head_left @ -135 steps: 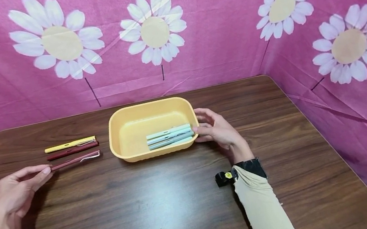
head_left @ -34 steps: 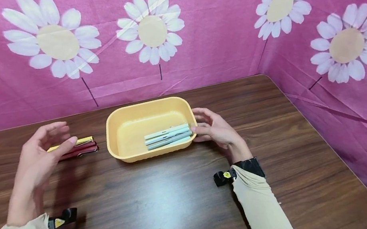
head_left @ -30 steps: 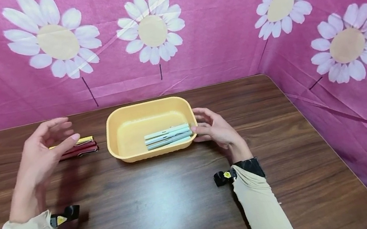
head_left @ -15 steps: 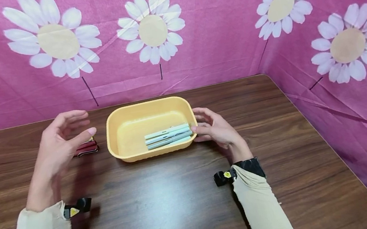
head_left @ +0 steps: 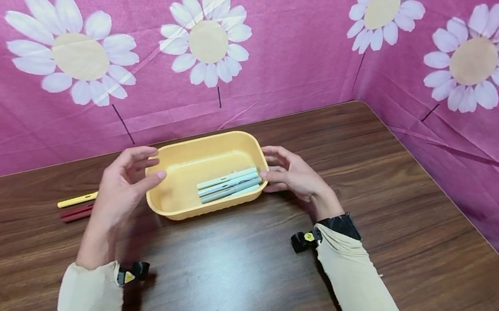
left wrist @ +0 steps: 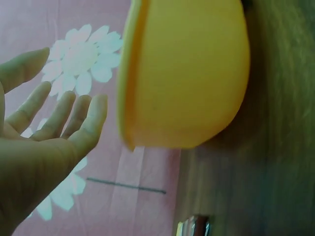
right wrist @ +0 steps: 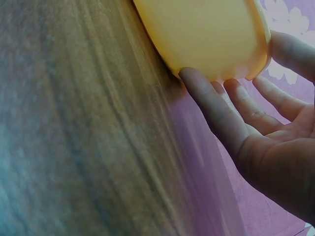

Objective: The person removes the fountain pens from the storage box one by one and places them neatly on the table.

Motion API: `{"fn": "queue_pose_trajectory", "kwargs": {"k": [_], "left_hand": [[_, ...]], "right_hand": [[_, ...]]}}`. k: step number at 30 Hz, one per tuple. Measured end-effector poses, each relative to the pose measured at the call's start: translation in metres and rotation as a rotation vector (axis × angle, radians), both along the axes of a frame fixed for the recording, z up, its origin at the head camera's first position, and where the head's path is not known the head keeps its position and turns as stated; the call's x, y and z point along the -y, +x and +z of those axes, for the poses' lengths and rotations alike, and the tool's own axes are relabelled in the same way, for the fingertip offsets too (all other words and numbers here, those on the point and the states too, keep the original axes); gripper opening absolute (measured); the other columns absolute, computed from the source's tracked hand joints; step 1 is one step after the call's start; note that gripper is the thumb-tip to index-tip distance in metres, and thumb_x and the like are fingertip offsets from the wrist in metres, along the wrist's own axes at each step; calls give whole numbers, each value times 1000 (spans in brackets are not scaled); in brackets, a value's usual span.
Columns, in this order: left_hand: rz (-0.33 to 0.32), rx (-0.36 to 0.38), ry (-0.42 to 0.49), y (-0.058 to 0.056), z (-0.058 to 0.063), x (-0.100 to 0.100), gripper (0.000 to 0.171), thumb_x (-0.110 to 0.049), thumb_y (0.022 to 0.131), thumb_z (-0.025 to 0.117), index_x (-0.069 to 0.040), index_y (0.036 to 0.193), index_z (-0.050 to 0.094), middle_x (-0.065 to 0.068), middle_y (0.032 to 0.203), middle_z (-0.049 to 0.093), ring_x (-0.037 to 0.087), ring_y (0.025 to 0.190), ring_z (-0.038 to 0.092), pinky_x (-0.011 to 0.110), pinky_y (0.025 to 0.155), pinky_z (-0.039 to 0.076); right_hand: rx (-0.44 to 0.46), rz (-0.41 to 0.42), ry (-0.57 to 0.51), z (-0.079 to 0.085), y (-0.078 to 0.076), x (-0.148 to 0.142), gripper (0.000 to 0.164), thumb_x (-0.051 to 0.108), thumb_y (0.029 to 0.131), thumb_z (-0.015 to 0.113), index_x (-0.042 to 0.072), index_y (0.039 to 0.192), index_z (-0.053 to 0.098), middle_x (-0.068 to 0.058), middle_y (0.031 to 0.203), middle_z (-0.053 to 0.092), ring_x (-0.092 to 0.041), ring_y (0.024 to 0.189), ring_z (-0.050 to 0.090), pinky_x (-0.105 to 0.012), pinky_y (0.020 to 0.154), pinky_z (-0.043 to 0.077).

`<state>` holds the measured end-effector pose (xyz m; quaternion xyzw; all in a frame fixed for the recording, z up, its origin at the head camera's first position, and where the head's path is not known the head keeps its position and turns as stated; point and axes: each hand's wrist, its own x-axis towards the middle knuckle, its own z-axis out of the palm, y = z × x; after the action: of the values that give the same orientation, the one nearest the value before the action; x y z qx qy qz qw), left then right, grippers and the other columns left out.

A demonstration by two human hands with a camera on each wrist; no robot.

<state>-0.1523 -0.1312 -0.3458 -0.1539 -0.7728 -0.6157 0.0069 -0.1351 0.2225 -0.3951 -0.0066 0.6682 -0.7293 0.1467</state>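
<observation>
A yellow plastic tray (head_left: 178, 189) stands on the table with several pale green, blue and grey pens (head_left: 228, 181) lying inside at its right. My right hand (head_left: 296, 176) holds the tray's right end, thumb over the rim and fingers against the outer wall (right wrist: 216, 44). My left hand (head_left: 123, 185) hovers by the tray's left end with loosely spread fingers and nothing in them; the left wrist view shows a gap between fingers (left wrist: 91, 123) and tray. Left of it lie a yellow pen (head_left: 77, 200) and dark red pens (head_left: 77, 212), their right ends hidden behind the left hand.
The brown wood-grain table (head_left: 232, 290) ends at the back against a pink curtain (head_left: 296, 81) printed with white flowers. The curtain also runs along the right side. Black camera straps (head_left: 135, 272) sit on both wrists.
My left hand let go of a dark red pen beside the other pens, then moved right over them to the tray's left end. The right hand has stayed on the tray.
</observation>
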Motion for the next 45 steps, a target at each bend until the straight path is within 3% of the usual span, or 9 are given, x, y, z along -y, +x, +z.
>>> {"fn": "queue_pose_trajectory", "kwargs": {"k": [7,10,14,17,23,28,34,40,45], "left_hand": [[-106,108,146,-6,-13,-21,39,3,90,74,-13,124,65,4,126,60,28,118,57,26,85,56],[-126,135,170,-8,-19,-27,41,5,89,73,-7,127,63,9,128,59,36,122,54,26,83,56],[-140,133,99,-13,-24,-33,46,5,89,73,5,132,56,19,133,55,39,125,52,24,84,55],[-160,153,47,-16,-26,-37,50,2,90,73,7,135,53,23,137,52,41,127,51,24,85,55],[-201,259,62,-26,-29,-45,50,3,91,71,12,135,49,29,139,48,45,129,46,26,87,54],[-203,333,47,-31,-30,-49,50,1,90,72,11,134,50,25,139,49,42,128,48,27,87,55],[-233,384,-37,-37,-32,-51,52,-4,91,73,7,136,51,24,140,51,34,121,53,28,90,54],[-260,392,-109,-40,-33,-53,52,-7,90,75,5,136,53,22,138,53,33,121,54,41,102,47],[-277,391,-191,-41,-34,-55,51,-10,90,76,4,134,55,21,135,56,35,120,55,46,104,43]], "right_hand": [[8,-2,-1,0,0,0,64,-6,95,64,4,152,37,-23,149,44,-41,129,52,-48,87,58],[8,5,-3,0,0,0,64,-6,95,64,4,153,36,-23,149,44,-41,130,51,-49,87,57],[7,5,-3,1,0,1,65,-6,95,64,4,153,36,-23,149,44,-41,130,51,-49,87,57],[9,-1,0,2,0,0,65,-6,95,64,4,153,37,-23,149,44,-41,129,52,-48,87,58],[12,-1,1,1,0,0,64,-6,95,64,4,153,37,-22,148,44,-40,128,52,-48,87,58],[15,1,-5,0,-1,1,64,-7,95,64,4,152,37,-22,148,45,-40,127,53,-47,87,58],[13,2,-6,1,-2,2,64,-7,95,64,5,152,37,-22,148,44,-40,127,53,-49,88,57],[14,-6,-6,0,-2,2,64,-8,95,63,4,152,37,-22,148,45,-39,126,53,-50,88,57],[16,-11,-11,0,-1,2,64,-8,95,63,4,152,37,-23,147,45,-37,123,55,-48,86,58]]}}
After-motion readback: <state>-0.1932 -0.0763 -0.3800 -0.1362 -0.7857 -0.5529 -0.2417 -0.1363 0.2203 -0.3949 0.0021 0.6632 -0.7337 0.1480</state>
